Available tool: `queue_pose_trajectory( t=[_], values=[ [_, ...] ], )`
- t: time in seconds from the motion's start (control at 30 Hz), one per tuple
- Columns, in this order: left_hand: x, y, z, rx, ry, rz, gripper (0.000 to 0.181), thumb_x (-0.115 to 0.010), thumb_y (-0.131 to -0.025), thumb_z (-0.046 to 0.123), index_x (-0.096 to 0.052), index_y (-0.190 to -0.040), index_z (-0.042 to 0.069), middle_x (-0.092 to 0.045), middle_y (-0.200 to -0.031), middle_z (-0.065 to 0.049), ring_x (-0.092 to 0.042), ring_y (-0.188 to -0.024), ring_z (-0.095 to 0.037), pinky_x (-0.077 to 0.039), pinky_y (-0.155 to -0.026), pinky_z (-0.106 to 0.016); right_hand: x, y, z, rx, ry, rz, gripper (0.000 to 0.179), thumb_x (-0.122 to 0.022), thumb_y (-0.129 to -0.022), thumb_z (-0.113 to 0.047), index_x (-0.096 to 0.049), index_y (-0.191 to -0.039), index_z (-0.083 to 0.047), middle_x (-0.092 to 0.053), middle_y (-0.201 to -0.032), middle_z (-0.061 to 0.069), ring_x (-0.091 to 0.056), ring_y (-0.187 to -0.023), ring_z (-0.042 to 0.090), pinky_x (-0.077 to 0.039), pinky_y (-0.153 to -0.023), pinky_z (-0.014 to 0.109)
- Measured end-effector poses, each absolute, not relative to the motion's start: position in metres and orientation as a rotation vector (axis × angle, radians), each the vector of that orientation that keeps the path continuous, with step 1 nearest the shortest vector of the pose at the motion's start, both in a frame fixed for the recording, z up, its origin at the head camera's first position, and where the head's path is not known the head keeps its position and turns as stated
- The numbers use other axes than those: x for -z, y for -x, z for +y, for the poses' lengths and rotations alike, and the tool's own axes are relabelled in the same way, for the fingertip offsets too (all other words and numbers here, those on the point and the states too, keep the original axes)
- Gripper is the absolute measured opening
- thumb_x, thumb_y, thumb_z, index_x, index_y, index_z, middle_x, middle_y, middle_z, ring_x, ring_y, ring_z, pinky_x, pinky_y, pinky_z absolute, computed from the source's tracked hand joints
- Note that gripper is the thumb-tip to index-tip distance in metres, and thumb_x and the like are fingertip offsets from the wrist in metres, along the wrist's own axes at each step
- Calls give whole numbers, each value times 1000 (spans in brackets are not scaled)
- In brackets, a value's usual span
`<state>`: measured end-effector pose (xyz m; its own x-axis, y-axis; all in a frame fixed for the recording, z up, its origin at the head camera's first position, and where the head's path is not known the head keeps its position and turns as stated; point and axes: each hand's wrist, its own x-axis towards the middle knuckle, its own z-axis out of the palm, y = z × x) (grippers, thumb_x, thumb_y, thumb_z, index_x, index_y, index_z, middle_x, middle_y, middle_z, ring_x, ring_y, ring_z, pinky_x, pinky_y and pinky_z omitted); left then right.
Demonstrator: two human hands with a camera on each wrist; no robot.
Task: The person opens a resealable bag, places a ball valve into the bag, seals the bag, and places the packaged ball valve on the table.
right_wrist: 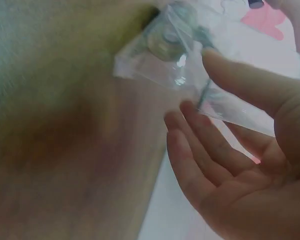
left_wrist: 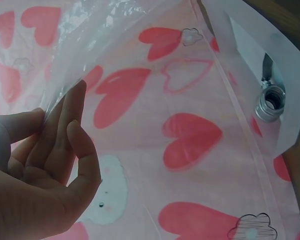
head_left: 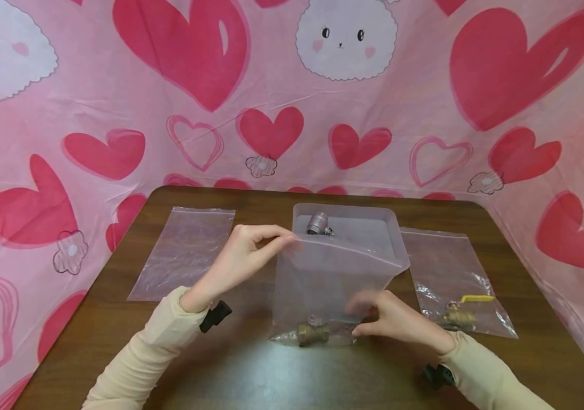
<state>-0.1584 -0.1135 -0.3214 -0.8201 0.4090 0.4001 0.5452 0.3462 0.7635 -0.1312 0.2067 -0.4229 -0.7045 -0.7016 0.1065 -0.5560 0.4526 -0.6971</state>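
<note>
My left hand (head_left: 250,256) pinches a clear zip bag (head_left: 330,279) by its top left corner and holds it up. At the bottom of this bag sits a brass valve (head_left: 313,333), seen blurred through plastic as a valve (right_wrist: 172,37) in the right wrist view. My right hand (head_left: 391,319) is at the bag's lower right side, thumb and fingers apart on either side of the plastic. Behind the bag, a silver metal fitting (head_left: 318,223) lies in a translucent white tray (head_left: 401,245); the left wrist view shows the fitting's threaded opening (left_wrist: 271,103).
To the left a flat zip bag (head_left: 184,250) lies on the brown table (head_left: 250,376). On the right is another zip bag (head_left: 445,256) holding a brass valve with a yellow lever (head_left: 477,298). A pink cloth with hearts (head_left: 271,74) hangs behind the table.
</note>
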Motion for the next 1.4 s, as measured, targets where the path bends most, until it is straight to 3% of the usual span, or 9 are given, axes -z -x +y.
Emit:
queue_pose_trajectory(
  t=[0.17,0.37,0.67,0.93,1.1,1.4],
  values=[
    [324,163,-117,1447,831,-2474,15,-70,-92,20,-78,-105,16,-77,-94,2,-58,-72,-8,-46,-67,-22,427,131,202,1124,1050,2482,22,-79,-83,-16,-65,-100,-16,-69,-89,-1,-57,-75,-6,-54,-65,21],
    [326,169,-120,1457,756,-2504,15,-70,-92,18,-78,-104,14,-77,-86,-1,-59,-67,-10,-44,-62,-22,427,130,197,1183,978,2423,23,-77,-85,-15,-66,-105,-11,-70,-86,5,-53,-62,-7,-51,-56,20],
    [332,176,-121,1397,709,-2553,15,-70,-92,18,-78,-105,13,-77,-94,-1,-57,-71,-13,-45,-65,-22,424,128,198,1165,974,2418,20,-73,-89,-13,-70,-108,-6,-74,-78,-1,-51,-63,-9,-45,-57,17],
    [338,181,-111,1405,730,-2591,14,-71,-92,22,-79,-101,15,-77,-92,1,-56,-71,-11,-45,-64,-21,422,124,214,1152,915,2335,22,-73,-89,-16,-70,-108,-7,-76,-86,1,-61,-68,-7,-52,-62,19],
    [343,183,-100,1434,781,-2604,14,-70,-93,23,-79,-100,15,-77,-91,2,-63,-76,-8,-49,-67,-20,418,117,230,1188,909,2240,23,-70,-92,-18,-69,-111,-5,-76,-84,5,-69,-70,1,-55,-60,22],
    [356,189,-79,1654,887,-2679,17,-68,-94,21,-78,-103,10,-78,-92,-4,-70,-73,-14,-54,-65,-22,415,108,264,1225,920,2079,19,-64,-96,-13,-66,-113,-6,-75,-86,6,-70,-74,2,-58,-62,27]
  ],
)
